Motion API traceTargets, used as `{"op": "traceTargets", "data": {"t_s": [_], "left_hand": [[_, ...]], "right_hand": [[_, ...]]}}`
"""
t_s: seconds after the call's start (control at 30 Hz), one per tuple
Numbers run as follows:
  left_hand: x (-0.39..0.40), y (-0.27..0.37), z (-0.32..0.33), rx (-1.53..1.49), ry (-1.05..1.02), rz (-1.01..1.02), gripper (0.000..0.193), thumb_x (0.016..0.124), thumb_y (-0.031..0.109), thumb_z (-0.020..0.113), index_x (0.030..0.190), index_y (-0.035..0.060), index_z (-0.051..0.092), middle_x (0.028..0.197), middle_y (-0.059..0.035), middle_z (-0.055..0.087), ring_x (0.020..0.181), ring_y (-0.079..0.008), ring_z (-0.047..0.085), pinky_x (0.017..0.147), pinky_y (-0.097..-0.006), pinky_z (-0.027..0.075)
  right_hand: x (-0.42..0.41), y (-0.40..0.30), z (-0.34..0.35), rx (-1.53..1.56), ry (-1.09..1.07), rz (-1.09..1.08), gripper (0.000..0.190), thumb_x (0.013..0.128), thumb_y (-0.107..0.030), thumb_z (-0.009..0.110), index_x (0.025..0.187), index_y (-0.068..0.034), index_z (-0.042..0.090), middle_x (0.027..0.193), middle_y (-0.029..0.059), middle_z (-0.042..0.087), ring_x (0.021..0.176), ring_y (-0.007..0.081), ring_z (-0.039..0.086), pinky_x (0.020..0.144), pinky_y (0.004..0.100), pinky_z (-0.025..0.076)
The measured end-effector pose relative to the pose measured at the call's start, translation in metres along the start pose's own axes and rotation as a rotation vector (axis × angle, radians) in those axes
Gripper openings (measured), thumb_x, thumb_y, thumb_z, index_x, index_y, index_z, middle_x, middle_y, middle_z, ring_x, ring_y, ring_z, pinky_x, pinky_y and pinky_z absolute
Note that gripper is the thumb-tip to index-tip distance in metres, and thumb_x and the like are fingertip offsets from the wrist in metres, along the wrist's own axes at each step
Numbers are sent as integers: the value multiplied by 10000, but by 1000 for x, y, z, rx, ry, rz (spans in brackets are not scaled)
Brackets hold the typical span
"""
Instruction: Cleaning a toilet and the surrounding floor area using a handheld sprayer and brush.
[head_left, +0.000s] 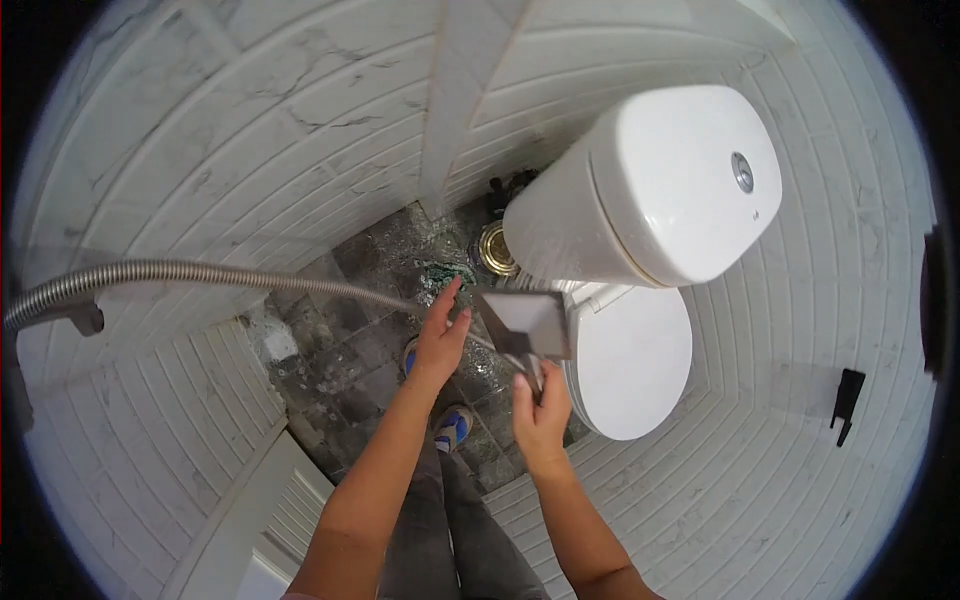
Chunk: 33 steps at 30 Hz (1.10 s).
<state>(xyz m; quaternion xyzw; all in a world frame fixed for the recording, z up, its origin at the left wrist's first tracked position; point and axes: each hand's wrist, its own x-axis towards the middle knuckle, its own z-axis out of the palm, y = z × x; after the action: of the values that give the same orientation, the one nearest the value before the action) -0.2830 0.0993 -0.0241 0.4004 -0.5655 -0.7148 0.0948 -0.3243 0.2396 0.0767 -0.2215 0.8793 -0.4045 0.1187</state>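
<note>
My right hand (544, 420) grips the handle of a square hand-held shower head (525, 319), which is near the toilet seat's left edge. A ribbed metal shower hose (217, 274) comes in from the left and passes behind my left hand (441, 341). That hand has its fingers extended and appears to hold nothing. Just past its fingertips, a green thing (442, 274), perhaps a scrubbing pad, lies on the wet dark tiled floor (375, 255). Water splashes around it and on the floor.
A white toilet with a closed lid (634, 367) and a cistern (697, 180) stands at the right. Beside its base is a round brass-coloured fitting (496, 249). A louvred white door (262, 517) is at lower left, and a black holder (848, 397) is on the right wall.
</note>
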Motion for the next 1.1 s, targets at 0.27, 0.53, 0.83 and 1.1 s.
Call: {"op": "traceTargets", "data": {"t_s": [0.27, 0.53, 0.83, 1.1], "left_hand": [[16, 80, 40, 133, -62, 307, 458, 937, 235, 421, 1370, 131, 310, 1404, -124, 297, 1296, -252, 278, 1053, -342, 220], [46, 144, 107, -216, -43, 199, 717, 881, 619, 221, 1407, 135, 157, 1450, -82, 181, 1336, -232, 158, 1055, -465, 162], [55, 125, 133, -319, -6, 307, 732, 855, 655, 241, 1379, 144, 233, 1409, -62, 253, 1297, -232, 246, 1059, -442, 189], [36, 126, 139, -219, -23, 115, 697, 834, 619, 321, 1346, 146, 310, 1397, -66, 284, 1292, -261, 244, 1033, -499, 175]], "right_hand": [[-12, 24, -30, 523, 326, 213, 465, 889, -476, 428, 979, -20, 411, 700, 51, 466, 536, 92, 430, 447, 218, 349], [-2, 35, -24, 828, 529, 205, 387, 921, -419, 392, 951, -36, 432, 663, 40, 459, 528, 99, 431, 459, 219, 365], [-17, 81, -40, 1055, 636, 508, 311, 956, -341, 350, 861, -59, 441, 611, -2, 434, 470, 51, 385, 400, 192, 315], [12, 154, -52, 827, 551, 822, 349, 940, -355, 409, 782, -46, 441, 562, -1, 419, 468, 56, 403, 424, 220, 343]]}}
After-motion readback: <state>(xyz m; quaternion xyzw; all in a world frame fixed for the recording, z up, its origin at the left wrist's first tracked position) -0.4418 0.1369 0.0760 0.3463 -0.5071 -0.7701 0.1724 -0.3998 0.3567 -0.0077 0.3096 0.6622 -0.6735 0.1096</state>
